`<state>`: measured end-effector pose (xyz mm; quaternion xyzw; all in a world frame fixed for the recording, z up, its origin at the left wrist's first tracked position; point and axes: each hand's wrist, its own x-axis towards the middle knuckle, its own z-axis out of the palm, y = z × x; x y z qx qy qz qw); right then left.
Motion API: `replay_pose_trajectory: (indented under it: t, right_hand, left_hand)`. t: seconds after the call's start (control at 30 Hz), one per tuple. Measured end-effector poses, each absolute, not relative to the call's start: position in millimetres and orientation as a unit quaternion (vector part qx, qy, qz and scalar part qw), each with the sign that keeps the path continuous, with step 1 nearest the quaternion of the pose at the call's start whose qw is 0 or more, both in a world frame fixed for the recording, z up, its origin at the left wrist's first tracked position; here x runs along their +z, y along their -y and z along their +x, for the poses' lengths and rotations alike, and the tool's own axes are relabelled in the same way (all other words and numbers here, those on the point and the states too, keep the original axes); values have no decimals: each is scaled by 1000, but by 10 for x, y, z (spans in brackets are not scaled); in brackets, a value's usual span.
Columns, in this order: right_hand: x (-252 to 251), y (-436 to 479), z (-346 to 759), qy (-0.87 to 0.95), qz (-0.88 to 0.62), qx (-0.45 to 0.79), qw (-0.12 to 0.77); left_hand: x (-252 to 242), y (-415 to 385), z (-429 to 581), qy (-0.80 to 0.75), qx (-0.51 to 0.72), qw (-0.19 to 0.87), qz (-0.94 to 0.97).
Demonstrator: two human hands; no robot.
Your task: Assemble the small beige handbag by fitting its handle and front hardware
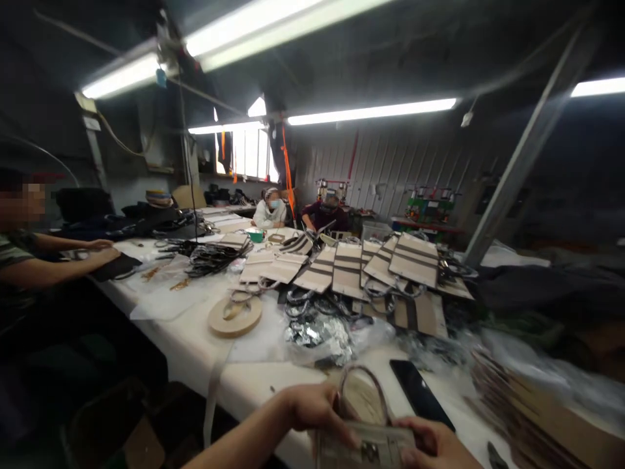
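A beige handbag (pixel 354 438) with a dark metal clasp is at the bottom of the head view, its lower part cut off by the frame. My left hand (pixel 315 410) is closed on its upper left side, thumb across the front, by the foot of the handle (pixel 379 385). At the right edge my right hand (pixel 434 443) pinches the same bag between thumb and fingers. The handle stands up in a loop above the bag. Just beyond my right hand lies a black phone (pixel 422 394).
Striped beige bag panels (pixel 354 267) with handles lie heaped across the table (pixel 195 342). Clear plastic wrapping (pixel 317 335) and a tape roll (pixel 215 319) are nearer. Stacked brown pieces (pixel 547 417) stand right. A person (pixel 88 260) works at left; two more sit at the far end.
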<state>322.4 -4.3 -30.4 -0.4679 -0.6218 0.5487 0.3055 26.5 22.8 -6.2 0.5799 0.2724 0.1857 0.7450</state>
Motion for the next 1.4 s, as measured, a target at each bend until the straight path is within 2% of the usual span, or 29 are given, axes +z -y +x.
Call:
replay_pose_trajectory:
  t: [0.23, 0.37, 0.47, 0.53, 0.63, 0.7, 0.77, 0.93, 1.13, 1.4]
  right_hand:
    - [-178, 695, 3192, 517, -446, 667, 297]
    - [-153, 786, 3166, 513, -431, 684, 290]
    - [-35, 581, 3207, 524, -456, 653, 302]
    - [9, 353, 3226, 535, -489, 617, 306]
    - [-76, 24, 3191, 547, -533, 564, 314]
    - [-226, -125, 3146, 550, -544, 541, 329]
    - [-396, -205, 3108, 566, -545, 514, 344]
    - [-595, -211, 3079, 624, -562, 427, 335]
    - [-590, -193, 3107, 684, -615, 267, 287]
    - [-728, -7, 3064, 670, -600, 295, 321]
  left_hand:
    - [51, 641, -129, -375, 160, 586, 700]
    - [30, 891, -166, -391, 188, 644, 631]
    - [40, 648, -67, -375, 268, 695, 552]
    - [46, 354, 17, -380, 303, 680, 548]
    - [-4, -42, 135, -484, 316, 535, 616]
    - [-83, -182, 193, -555, 288, 413, 662]
    - [-180, -218, 225, -582, 249, 348, 692]
    - [-401, -104, 264, -600, 227, 318, 698]
    - [-640, -42, 415, -637, 200, 182, 722]
    - [-871, 132, 433, -612, 306, 120, 719]
